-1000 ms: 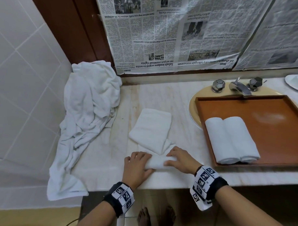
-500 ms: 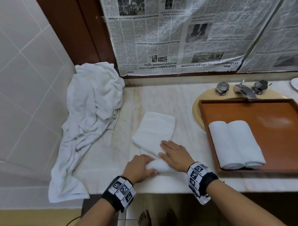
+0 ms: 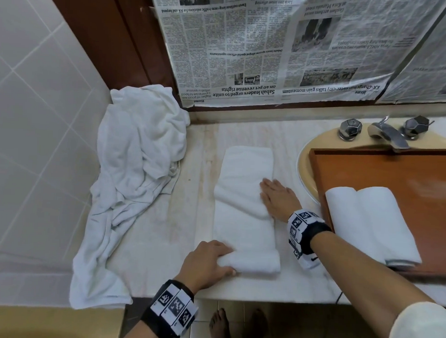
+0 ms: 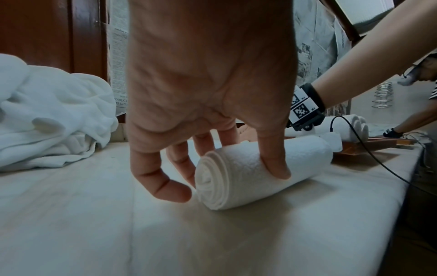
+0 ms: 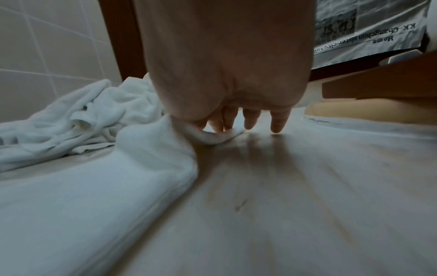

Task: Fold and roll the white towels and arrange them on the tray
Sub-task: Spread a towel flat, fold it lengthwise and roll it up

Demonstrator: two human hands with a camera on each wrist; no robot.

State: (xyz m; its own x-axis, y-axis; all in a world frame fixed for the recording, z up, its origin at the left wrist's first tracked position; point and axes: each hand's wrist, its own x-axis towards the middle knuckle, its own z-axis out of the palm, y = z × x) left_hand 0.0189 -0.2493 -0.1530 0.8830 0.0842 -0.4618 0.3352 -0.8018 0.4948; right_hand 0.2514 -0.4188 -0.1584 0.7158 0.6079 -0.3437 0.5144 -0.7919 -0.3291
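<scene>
A folded white towel strip [image 3: 242, 227] lies lengthwise on the marble counter. Its near end is wound into a roll [image 3: 254, 263], whose spiral end [image 4: 212, 183] faces the left wrist camera. My left hand [image 3: 213, 257] grips the roll's left end, thumb [image 4: 276, 166] on the near side and the other fingers behind. My right hand [image 3: 274, 196] lies flat with straight fingers [image 5: 222, 121] on the strip's right edge, where the cloth bunches in a crease [image 3: 241, 199]. The brown tray [image 3: 393, 174] on the right holds two rolled towels [image 3: 371, 222] side by side.
A heap of loose white towels [image 3: 139, 153] fills the counter's left end against the tiled wall and hangs over the front edge. The tray sits over a yellow sink [image 3: 303, 159] with a chrome tap [image 3: 387, 134]. Newspaper covers the back wall. A black cable [image 4: 369, 155] trails by the tray.
My right hand left the roll and slid forward to the towel's middle. The strip now lies straighter and longer. My left hand stayed on the roll.
</scene>
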